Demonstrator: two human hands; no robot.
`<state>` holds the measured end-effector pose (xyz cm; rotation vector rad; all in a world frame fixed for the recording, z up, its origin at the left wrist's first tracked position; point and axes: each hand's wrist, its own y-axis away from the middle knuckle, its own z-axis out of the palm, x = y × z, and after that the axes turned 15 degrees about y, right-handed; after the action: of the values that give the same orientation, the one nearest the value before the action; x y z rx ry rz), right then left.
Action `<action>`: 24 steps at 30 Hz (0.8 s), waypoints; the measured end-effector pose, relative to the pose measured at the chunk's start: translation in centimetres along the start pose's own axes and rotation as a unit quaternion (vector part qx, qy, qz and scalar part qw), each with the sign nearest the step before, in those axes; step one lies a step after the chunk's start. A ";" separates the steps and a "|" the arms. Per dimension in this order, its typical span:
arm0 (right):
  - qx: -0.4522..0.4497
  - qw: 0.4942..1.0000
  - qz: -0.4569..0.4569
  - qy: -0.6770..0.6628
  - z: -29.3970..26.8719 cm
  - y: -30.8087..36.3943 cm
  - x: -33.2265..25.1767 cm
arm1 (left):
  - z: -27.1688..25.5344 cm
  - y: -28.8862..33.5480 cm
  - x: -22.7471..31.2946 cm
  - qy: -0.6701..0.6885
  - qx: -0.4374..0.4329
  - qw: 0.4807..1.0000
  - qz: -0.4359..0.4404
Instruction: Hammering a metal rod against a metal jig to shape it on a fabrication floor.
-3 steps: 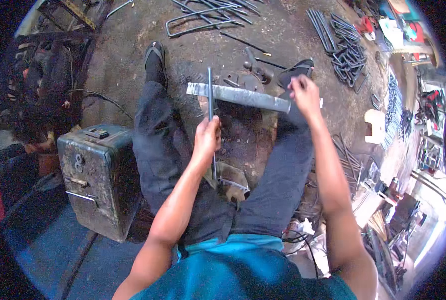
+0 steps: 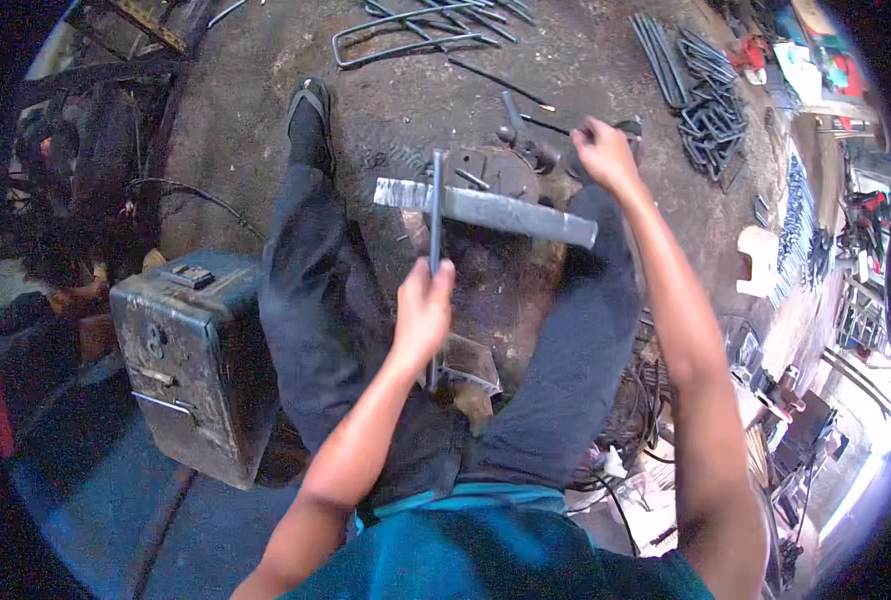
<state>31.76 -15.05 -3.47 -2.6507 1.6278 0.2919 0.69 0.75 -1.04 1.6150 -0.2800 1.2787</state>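
Observation:
My left hand is closed round a thin dark metal rod, which points away from me. The rod crosses the left part of a flat grey metal bar. The bar lies crosswise between my legs, its right end by my right knee; what bears it is hidden. My right hand is beyond the bar's right end, near my right foot. Its fingers are curled and blurred, and I cannot make out anything in them. Just left of it, a thin black rod lies beside a stubby metal piece with a rounded end.
A worn metal box stands left of my left leg. Bent rods lie on the floor ahead, and a heap of bent metal pieces lies far right. Beyond the bar is a round metal block. Clutter and cables fill the right side.
My right hand has moved up and away from the bar's right end. My left hand and its rod are slightly lower and farther right in view. The whole view has shifted a little.

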 end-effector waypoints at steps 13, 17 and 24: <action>-0.389 0.899 0.031 0.197 25.9 -19.5 -0.7 | 1.9 -2.4 3.2 -0.084 -0.029 0.988 -0.124; -0.401 0.909 0.113 -0.016 27.3 -20.4 3.6 | 1.9 -2.5 3.5 -0.048 -0.039 0.992 -0.112; -0.263 0.840 0.223 -0.419 7.5 -20.0 2.9 | 3.9 -0.1 1.5 -0.092 -0.036 0.993 -0.067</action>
<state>49.62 -7.65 -12.95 -1.7795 1.9020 1.8215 3.70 -1.81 0.42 1.6635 -0.3233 1.0091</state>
